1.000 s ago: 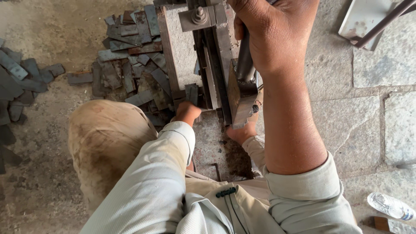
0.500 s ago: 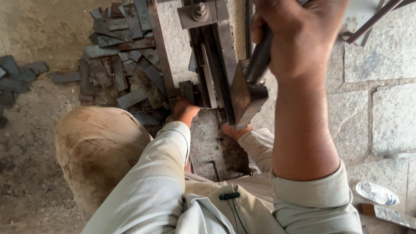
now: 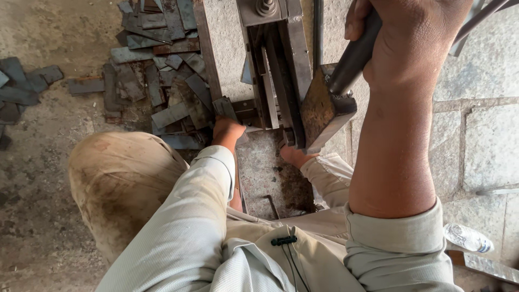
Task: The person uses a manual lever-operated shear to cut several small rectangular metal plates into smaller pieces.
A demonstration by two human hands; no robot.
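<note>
My right hand [image 3: 413, 46] is closed around the dark handle of a rusty steel hammer [image 3: 325, 111], whose head hangs tilted above the right side of a metal jig [image 3: 275, 65] bolted to a stone slab. My left hand [image 3: 227, 130] reaches down past my sleeve and grips a small flat metal piece [image 3: 224, 107] pressed against the jig's left side. A bare foot [image 3: 296, 157] rests just below the jig's near end.
A heap of flat grey metal strips [image 3: 157, 65] lies left of the jig, with more strips [image 3: 21, 86] at the far left. A worn tan cushion [image 3: 121, 178] sits by my left knee. A plastic bottle [image 3: 467, 238] lies on stone paving at the right.
The hammer has risen from the jig's near end, up and toward the camera. My left hand has stayed at the jig's left side.
</note>
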